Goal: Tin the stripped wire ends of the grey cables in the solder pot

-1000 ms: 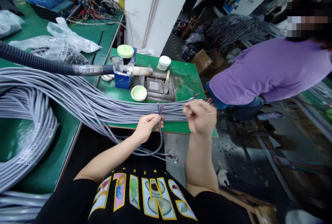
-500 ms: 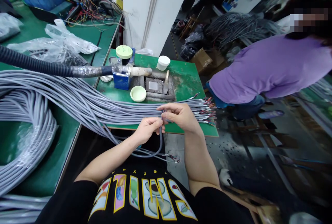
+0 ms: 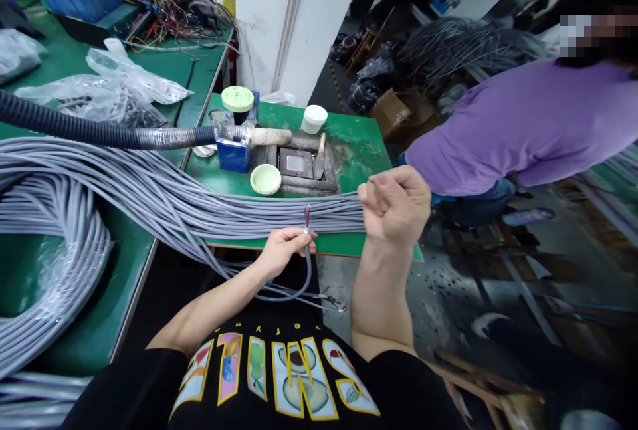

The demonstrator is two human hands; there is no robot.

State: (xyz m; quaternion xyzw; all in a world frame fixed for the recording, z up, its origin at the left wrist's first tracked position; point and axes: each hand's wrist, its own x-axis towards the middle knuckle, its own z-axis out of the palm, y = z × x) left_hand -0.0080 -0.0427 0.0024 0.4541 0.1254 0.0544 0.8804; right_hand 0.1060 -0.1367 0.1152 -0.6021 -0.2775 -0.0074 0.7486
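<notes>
My left hand [image 3: 285,248] pinches a grey cable [image 3: 308,275] just below its stripped end, where thin dark and reddish wires [image 3: 308,216] point upward. The rest of this cable loops down in front of my shirt. Higher and to the right is my right hand [image 3: 396,205], apart from that cable, its fingers curled closed. Whatever may be between those fingers is too small or hidden to make out. Behind both hands a thick bundle of grey cables [image 3: 239,211] lies across the green table [image 3: 356,151]. My right hand covers the bundle's stripped ends.
A black hose [image 3: 90,125] reaches over a blue box [image 3: 233,156] toward a square metal pot [image 3: 296,164] with a scraper [image 3: 320,159]. Nearby stand a pale green dish [image 3: 266,179] and a white tub [image 3: 314,120]. A person in purple [image 3: 518,127] is at the right.
My right hand has left the cable's wire end and moved up and to the right, closed. My left hand has kept its hold, and the wires now show uncovered.
</notes>
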